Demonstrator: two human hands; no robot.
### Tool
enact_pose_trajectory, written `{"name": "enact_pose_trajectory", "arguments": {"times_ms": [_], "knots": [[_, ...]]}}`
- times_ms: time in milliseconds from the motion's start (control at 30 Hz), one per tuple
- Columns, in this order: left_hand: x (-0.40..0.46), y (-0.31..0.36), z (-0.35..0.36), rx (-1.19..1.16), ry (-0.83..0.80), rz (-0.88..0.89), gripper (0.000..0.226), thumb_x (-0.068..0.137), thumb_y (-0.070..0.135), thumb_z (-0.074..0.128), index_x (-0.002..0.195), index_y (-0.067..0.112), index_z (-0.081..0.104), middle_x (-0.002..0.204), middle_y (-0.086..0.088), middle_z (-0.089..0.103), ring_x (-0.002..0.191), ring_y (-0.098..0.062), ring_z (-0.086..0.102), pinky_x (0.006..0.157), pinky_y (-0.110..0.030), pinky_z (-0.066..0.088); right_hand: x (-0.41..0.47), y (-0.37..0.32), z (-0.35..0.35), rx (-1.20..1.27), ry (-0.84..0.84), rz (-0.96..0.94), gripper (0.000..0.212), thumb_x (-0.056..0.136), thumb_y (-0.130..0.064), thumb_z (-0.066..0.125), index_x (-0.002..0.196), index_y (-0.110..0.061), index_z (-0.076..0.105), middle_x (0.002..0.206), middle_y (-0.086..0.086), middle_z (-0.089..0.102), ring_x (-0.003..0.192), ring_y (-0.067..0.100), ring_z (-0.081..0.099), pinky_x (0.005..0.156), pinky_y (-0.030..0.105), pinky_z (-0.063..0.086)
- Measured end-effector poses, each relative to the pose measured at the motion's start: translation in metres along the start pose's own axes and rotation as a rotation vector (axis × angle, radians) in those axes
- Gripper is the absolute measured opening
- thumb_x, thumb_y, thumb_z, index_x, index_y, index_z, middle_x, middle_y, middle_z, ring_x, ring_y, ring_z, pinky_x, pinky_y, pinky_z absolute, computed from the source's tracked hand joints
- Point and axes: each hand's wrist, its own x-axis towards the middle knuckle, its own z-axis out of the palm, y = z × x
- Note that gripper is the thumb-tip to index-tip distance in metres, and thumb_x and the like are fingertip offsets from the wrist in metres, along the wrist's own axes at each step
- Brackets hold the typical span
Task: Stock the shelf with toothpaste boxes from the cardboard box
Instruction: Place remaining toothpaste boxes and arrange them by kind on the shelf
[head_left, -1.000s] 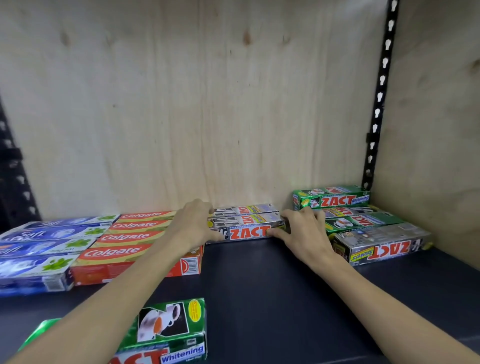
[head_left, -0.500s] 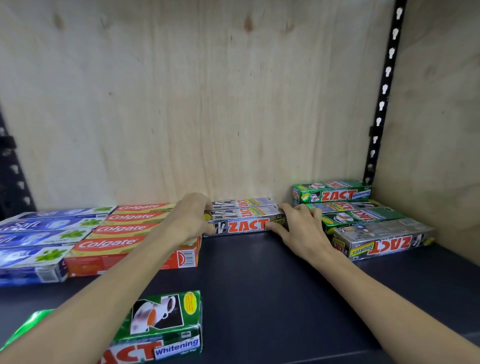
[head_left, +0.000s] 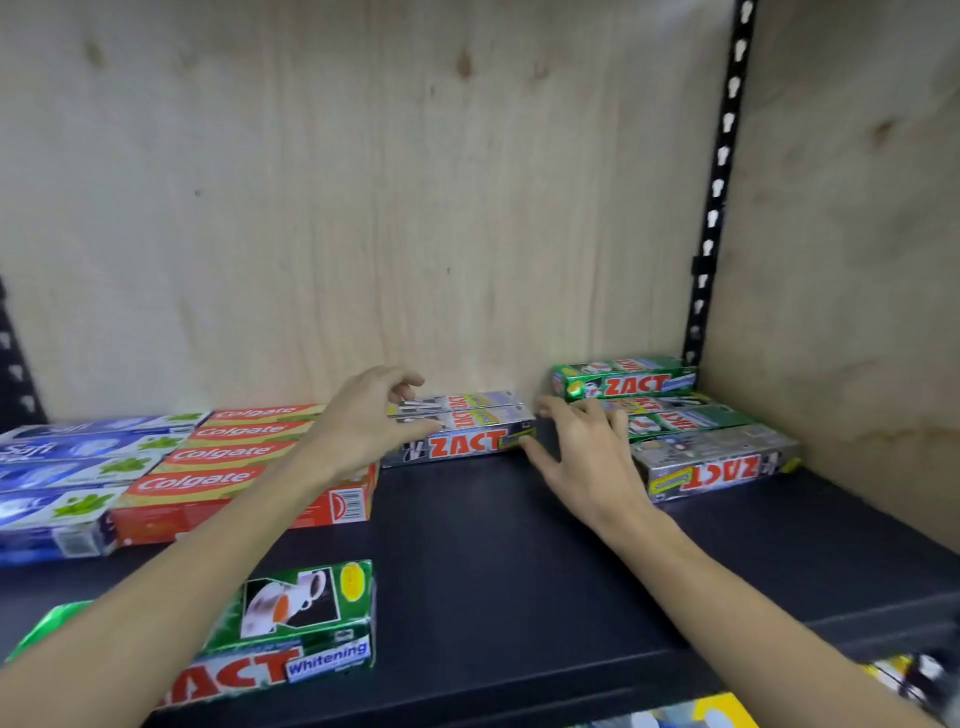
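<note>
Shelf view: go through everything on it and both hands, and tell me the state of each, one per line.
Left hand: fingers loosely curled over the silver Zact stack's left end, holding nothing.
Right hand: open, fingertips at the stack's right end.
Silver Zact stack: flat against the back wall.
Colgate boxes: flat, side by side.
Blue boxes: flat, side by side.
Green Zact pile: stacked unevenly.
Whitening box: alone at the front edge.

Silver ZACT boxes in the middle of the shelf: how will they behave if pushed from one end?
The silver ZACT boxes look like stiff, flat cartons, so they should probably slide on the dark shelf, not roll. Being long and narrow, they may pivot. Their glossy faces may slip under fingers.
</note>
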Motion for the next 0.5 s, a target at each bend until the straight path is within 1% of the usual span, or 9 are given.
{"name": "enact_pose_trajectory", "arguments": {"times_ms": [67, 133, 200, 267, 333, 400, 467, 500], "knots": [[-0.002, 0.01, 0.004, -0.089, 0.02, 0.058, 0.036, 0.084, 0.035, 0.08, 0.116, 0.025, 0.067, 0.097, 0.009, 0.067, 0.092, -0.005, 0.063, 0.083, -0.025, 0.048, -0.012, 0.005, -0.012, -0.059, 0.089, -0.028, 0.033, 0.091, -0.038, 0.069, 0.117, -0.017, 0.068, 0.101, 0.003, 0.072, 0.106, 0.028, 0.06, 0.091, 0.038, 0.028], [-0.005, 0.025, 0.01, -0.129, -0.012, 0.111, 0.023, 0.088, 0.028, 0.077, 0.109, 0.025, 0.068, 0.088, 0.008, 0.068, 0.083, -0.005, 0.064, 0.077, -0.024, 0.049, -0.024, 0.02, -0.03, -0.114, 0.154, -0.003, 0.028, 0.09, -0.036, 0.067, 0.113, -0.02, 0.07, 0.1, 0.0, 0.073, 0.104, 0.027, 0.059, 0.088, 0.039, 0.03], [-0.006, 0.045, 0.016, -0.124, -0.081, 0.171, 0.016, 0.088, 0.025, 0.075, 0.104, 0.025, 0.07, 0.084, 0.007, 0.069, 0.08, -0.008, 0.064, 0.074, -0.024, 0.05, -0.035, 0.044, -0.048, -0.153, 0.199, 0.068, 0.027, 0.092, -0.036, 0.064, 0.113, -0.02, 0.07, 0.107, 0.0, 0.073, 0.108, 0.027, 0.057, 0.087, 0.041, 0.031], [-0.009, 0.07, 0.026, -0.127, -0.165, 0.204, 0.014, 0.087, 0.027, 0.075, 0.1, 0.023, 0.072, 0.086, 0.007, 0.071, 0.081, -0.009, 0.066, 0.073, -0.02, 0.05, -0.047, 0.074, -0.064, -0.177, 0.211, 0.198, 0.031, 0.094, -0.033, 0.06, 0.121, -0.02, 0.069, 0.116, 0.002, 0.073, 0.112, 0.03, 0.054, 0.087, 0.044, 0.032], [-0.011, 0.096, 0.042, -0.162, -0.219, 0.199, 0.018, 0.087, 0.031, 0.076, 0.102, 0.023, 0.072, 0.09, 0.006, 0.072, 0.082, -0.008, 0.067, 0.074, -0.019, 0.051, -0.054, 0.101, -0.075, -0.206, 0.166, 0.348, 0.035, 0.095, -0.025, 0.054, 0.128, -0.017, 0.064, 0.12, 0.011, 0.07, 0.113, 0.036, 0.05, 0.089, 0.047, 0.033], [-0.012, 0.123, 0.062, -0.212, -0.251, 0.192, 0.023, 0.087, 0.034, 0.076, 0.108, 0.024, 0.072, 0.095, 0.004, 0.071, 0.086, -0.011, 0.068, 0.079, -0.027, 0.055, -0.057, 0.123, -0.082, -0.249, 0.085, 0.451, 0.042, 0.094, -0.015, 0.049, 0.135, -0.014, 0.058, 0.124, 0.02, 0.064, 0.115, 0.042, 0.047, 0.094, 0.052, 0.035], [-0.013, 0.146, 0.082, -0.244, -0.25, 0.195, 0.03, 0.088, 0.039, 0.074, 0.116, 0.027, 0.07, 0.101, 0.006, 0.069, 0.089, -0.012, 0.066, 0.082, -0.032, 0.055, -0.058, 0.137, -0.086, -0.274, 0.002, 0.476, 0.05, 0.093, -0.01, 0.047, 0.143, -0.015, 0.051, 0.128, 0.022, 0.059, 0.117, 0.045, 0.045, 0.098, 0.055, 0.034], [-0.014, 0.156, 0.09, -0.261, -0.239, 0.19, 0.033, 0.089, 0.042, 0.073, 0.12, 0.029, 0.069, 0.101, 0.009, 0.066, 0.089, -0.009, 0.064, 0.081, -0.03, 0.053, -0.058, 0.14, -0.087, -0.286, -0.04, 0.475, 0.052, 0.094, -0.01, 0.045, 0.145, -0.017, 0.049, 0.13, 0.023, 0.057, 0.118, 0.045, 0.044, 0.1, 0.055, 0.034]]}}
